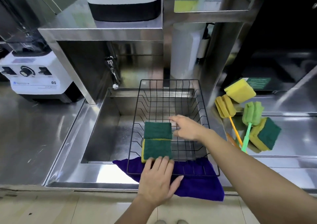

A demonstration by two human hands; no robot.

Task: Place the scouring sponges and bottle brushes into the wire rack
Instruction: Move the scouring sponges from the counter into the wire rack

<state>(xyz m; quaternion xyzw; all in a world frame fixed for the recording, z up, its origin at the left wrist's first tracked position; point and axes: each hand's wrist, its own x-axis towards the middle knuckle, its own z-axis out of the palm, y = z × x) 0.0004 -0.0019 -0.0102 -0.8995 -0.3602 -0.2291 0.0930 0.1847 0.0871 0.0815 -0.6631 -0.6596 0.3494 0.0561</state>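
A black wire rack (pixel 171 103) sits over the right part of a stainless steel sink (pixel 106 120) let into the steel worktop (pixel 34 138), its near end resting on a purple cloth (pixel 197 186) that lies over the worktop's front edge. Two green-topped yellow scouring sponges lie flat in the rack's near left corner, one behind the other and touching: the far sponge (pixel 157 129) and the near sponge (pixel 157 149). The left hand (pixel 157 181) lies palm down over the rack's near rim, its fingers (pixel 161 160) spread flat and touching the near sponge's front edge, grasping nothing. The right hand (pixel 187 128) reaches into the rack just right of the far sponge, fingers loosely extended and empty; whether they touch that sponge is hard to tell. On the worktop right of the sink lie a yellow sponge (pixel 240 90) with its yellow side up, a yellow foam bottle brush with an orange handle (pixel 224 106), a green foam bottle brush with a green handle (pixel 252 112), and beside them a tilted green-and-yellow sponge (pixel 265 134).
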